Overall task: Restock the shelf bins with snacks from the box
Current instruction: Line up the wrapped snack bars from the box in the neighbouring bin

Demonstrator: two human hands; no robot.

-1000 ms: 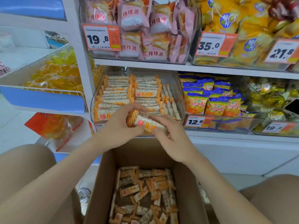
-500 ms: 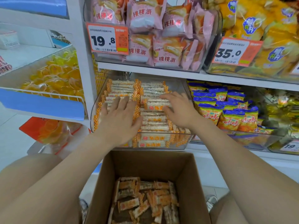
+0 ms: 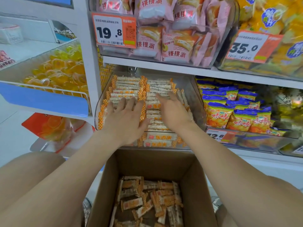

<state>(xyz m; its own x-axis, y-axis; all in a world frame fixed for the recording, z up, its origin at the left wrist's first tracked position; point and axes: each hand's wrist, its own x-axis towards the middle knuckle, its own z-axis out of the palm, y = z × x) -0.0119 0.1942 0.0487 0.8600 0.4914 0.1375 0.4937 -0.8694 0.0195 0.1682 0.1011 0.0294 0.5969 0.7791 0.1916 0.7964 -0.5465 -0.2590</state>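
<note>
A brown cardboard box (image 3: 200, 190) stands open below me, with several orange-and-white snack bars (image 3: 147, 200) loose at its bottom. Above it a clear shelf bin (image 3: 194, 99) holds neat rows of the same snack bars (image 3: 127, 86). My left hand (image 3: 126, 120) lies flat with straight fingers on the left row. My right hand (image 3: 172, 110) rests flat on the right row, fingers pointing to the back of the bin. Neither hand holds a bar.
Pink pastry packs (image 3: 165, 35) fill the bin above, behind a 19.8 price tag (image 3: 114, 31). Blue-and-orange snack bags (image 3: 232, 110) sit to the right, yellow bags (image 3: 270, 30) upper right. A wire basket with yellow jelly cups (image 3: 55, 71) hangs left. My knees flank the box.
A second ago both hands held a bar over the box's far edge. They then moved into the bin and now lie flat on the rows, a little further in.
</note>
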